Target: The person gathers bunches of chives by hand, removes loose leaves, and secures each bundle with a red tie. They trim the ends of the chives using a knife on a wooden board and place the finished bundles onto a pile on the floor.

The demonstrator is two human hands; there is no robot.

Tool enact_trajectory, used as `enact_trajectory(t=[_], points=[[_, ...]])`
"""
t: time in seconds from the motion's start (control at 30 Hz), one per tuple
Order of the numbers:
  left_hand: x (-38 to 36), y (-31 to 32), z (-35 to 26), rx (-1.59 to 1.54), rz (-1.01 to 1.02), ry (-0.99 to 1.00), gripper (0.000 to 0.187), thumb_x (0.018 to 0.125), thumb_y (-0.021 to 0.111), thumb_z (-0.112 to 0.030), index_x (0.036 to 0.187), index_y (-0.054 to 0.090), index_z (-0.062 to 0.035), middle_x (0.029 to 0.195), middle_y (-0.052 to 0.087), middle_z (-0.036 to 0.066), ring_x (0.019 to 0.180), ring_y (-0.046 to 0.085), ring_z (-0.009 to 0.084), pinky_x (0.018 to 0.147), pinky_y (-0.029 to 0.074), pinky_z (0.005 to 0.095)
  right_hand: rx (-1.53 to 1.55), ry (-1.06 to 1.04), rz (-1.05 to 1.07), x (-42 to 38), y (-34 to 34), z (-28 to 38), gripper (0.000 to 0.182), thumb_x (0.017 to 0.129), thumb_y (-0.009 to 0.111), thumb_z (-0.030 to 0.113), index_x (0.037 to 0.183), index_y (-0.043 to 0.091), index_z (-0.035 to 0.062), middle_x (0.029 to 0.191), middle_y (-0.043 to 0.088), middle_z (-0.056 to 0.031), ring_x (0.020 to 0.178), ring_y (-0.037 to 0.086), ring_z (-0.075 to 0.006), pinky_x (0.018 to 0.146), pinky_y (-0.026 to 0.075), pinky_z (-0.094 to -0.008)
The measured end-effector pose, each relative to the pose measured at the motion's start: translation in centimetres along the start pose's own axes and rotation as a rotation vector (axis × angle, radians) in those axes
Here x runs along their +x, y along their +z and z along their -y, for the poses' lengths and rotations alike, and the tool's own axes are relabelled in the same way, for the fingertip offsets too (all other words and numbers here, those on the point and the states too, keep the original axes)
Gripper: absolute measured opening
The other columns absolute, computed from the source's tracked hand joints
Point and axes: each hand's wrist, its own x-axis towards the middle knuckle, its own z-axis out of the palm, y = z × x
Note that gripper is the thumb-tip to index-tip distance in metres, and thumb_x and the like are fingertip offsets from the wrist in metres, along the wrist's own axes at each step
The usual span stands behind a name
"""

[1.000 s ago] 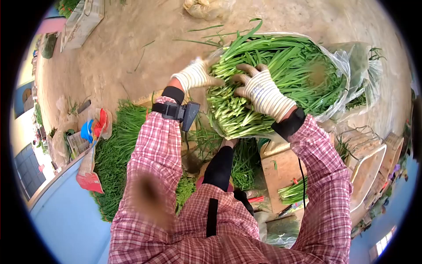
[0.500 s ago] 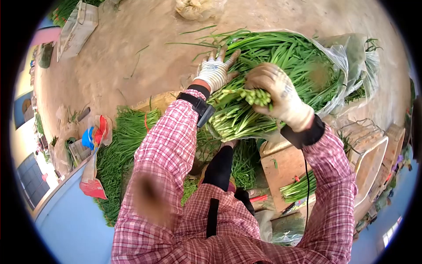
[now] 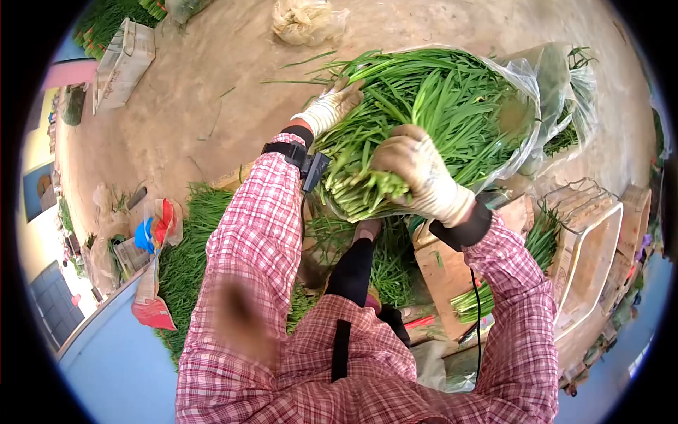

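Observation:
A big heap of long green stalks with leaves [image 3: 459, 92] lies in an open clear plastic bag [image 3: 526, 81]. My right hand [image 3: 420, 169], in a stained white glove, is closed round a bunch of these stalks; their pale cut ends [image 3: 385, 185] stick out on its left side. At the heap's upper left edge rests my left hand [image 3: 332, 106], also gloved, against the leaves; its fingers are partly spread, and whether anything lies under them is hidden. Black bands circle both wrists, and a small black device [image 3: 311, 169] sits on the left one.
More greens [image 3: 183, 261] lie at the lower left beside a red and blue bag [image 3: 152, 237]. On the right are a wooden board [image 3: 445, 283] with a small bundle [image 3: 470, 304] and a plastic crate [image 3: 590, 261]. A white crate [image 3: 127, 67] and a crumpled bag [image 3: 304, 21] are farther off.
My right hand has moved down and left with its bunch, nearer the other stalk ends. My left hand has shifted slightly left, its fingers less widely spread. The view has shifted a little.

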Motion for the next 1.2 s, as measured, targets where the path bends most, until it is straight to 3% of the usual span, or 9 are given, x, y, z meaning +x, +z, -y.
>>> enact_trajectory(t=[0.17, 0.3, 0.37, 0.43, 0.53, 0.63, 0.83, 1.03, 1.2], points=[[-1.2, 0.0, -1.4, 0.165, 0.026, 0.005, 0.067, 0.09, 0.029, -0.069, 0.147, 0.027, -0.0327, 0.155, 0.008, 0.018, 0.143, 0.011, 0.0374, 0.112, 0.02, 0.0523, 0.528, 0.143, -0.478, -0.8, -4.0, 1.8, 0.047, 0.069, 0.065, -0.004, 0.113, 0.053, 0.0063, 0.102, 0.063, -0.0078, 0.097, 0.06, -0.0209, 0.082, 0.051, -0.0318], [-0.2, 1.5, 0.6, 0.123, -0.022, 0.021, 0.064, 0.091, 0.031, -0.066, 0.147, 0.025, -0.0337, 0.155, 0.009, 0.019, 0.142, 0.013, 0.0393, 0.111, 0.022, 0.0522, 0.221, 0.218, -0.49, -0.1, -7.9, 4.9, 0.046, 0.073, 0.063, -0.008, 0.116, 0.052, 0.0052, 0.099, 0.064, -0.0097, 0.088, 0.063, -0.0214, 0.08, 0.053, -0.0314], [0.9, 1.6, 1.6, 0.148, -0.068, 0.135, 0.063, 0.094, 0.029, -0.061, 0.147, 0.027, -0.028, 0.154, 0.015, 0.017, 0.141, 0.017, 0.0382, 0.11, 0.025, 0.0505, 0.769, 0.43, -0.571, -0.8, -6.7, 5.1, 0.046, 0.071, 0.064, -0.008, 0.114, 0.054, 0.006, 0.1, 0.062, -0.011, 0.087, 0.062, -0.0207, 0.079, 0.052, -0.0319], [-0.2, -1.2, -1.1, -0.097, -0.136, 0.266, 0.058, 0.092, 0.038, -0.042, 0.146, 0.029, -0.0229, 0.151, 0.023, 0.017, 0.135, 0.028, 0.0349, 0.104, 0.033, 0.045, 0.229, 0.058, -0.334, -0.7, -6.5, 3.5, 0.045, 0.064, 0.068, -0.002, 0.107, 0.057, 0.0062, 0.096, 0.061, -0.0114, 0.089, 0.06, -0.0253, 0.077, 0.05, -0.0377], [-3.7, -6.5, -6.2, -0.449, -0.221, 0.452, 0.059, 0.09, 0.051, -0.013, 0.145, 0.032, -0.0153, 0.146, 0.035, 0.016, 0.126, 0.044, 0.0301, 0.095, 0.046, 0.0368, 0.085, 0.002, -0.248, -1.5, -4.8, 3.2, 0.044, 0.061, 0.074, 0.011, 0.102, 0.059, 0.0063, 0.094, 0.061, -0.0102, 0.092, 0.058, -0.033, 0.083, 0.046, -0.0428], [-9.6, -9.7, -11.8, -0.4, -0.042, 0.252, 0.075, 0.075, 0.05, 0.012, 0.144, 0.035, -0.0121, 0.147, 0.037, 0.012, 0.114, 0.053, 0.0202, 0.08, 0.05, 0.0201, 0.089, 0.042, -0.29, -1.9, -4.1, 3.4, 0.047, 0.058, 0.076, 0.013, 0.102, 0.06, 0.006, 0.097, 0.06, -0.0114, 0.094, 0.057, -0.0348, 0.085, 0.045, -0.0443], [-14.3, -2.1, -12.5, -0.567, -0.396, 0.386, 0.065, 0.073, 0.065, 0.006, 0.132, 0.052, -0.015, 0.139, 0.046, 0.012, 0.123, 0.05, 0.0262, 0.098, 0.046, 0.0346, 0.076, 0.089, -0.292, -1.9, -4.0, 3.7, 0.05, 0.057, 0.076, 0.01, 0.104, 0.06, 0.0048, 0.1, 0.059, -0.0126, 0.096, 0.056, -0.0351, 0.086, 0.045, -0.0442], [-13.5, 3.2, -14.2, -0.324, -0.739, 0.474, 0.063, 0.07, 0.064, 0.008, 0.129, 0.052, -0.0097, 0.127, 0.054, 0.014, 0.108, 0.057, 0.032, 0.09, 0.049, 0.0377, 0.037, 0.145, -0.19, -1.9, -3.7, 4.3, 0.062, 0.055, 0.077, 0.013, 0.114, 0.061, 0.0076, 0.098, 0.059, -0.0106, 0.095, 0.056, -0.0339, 0.086, 0.044, -0.044], [-14.2, 2.0, -14.0, -0.187, -0.637, 0.44, 0.05, 0.073, 0.053, 0.005, 0.122, 0.054, -0.0065, 0.11, 0.06, 0.014, 0.098, 0.058, 0.0348, 0.085, 0.049, 0.0403, 0.102, 0.068, -0.087, -1.2, -4.0, 4.7, 0.05, 0.059, 0.075, 0.02, 0.107, 0.065, 0.0088, 0.101, 0.061, -0.0083, 0.098, 0.057, -0.0327, 0.083, 0.045, -0.0434]])
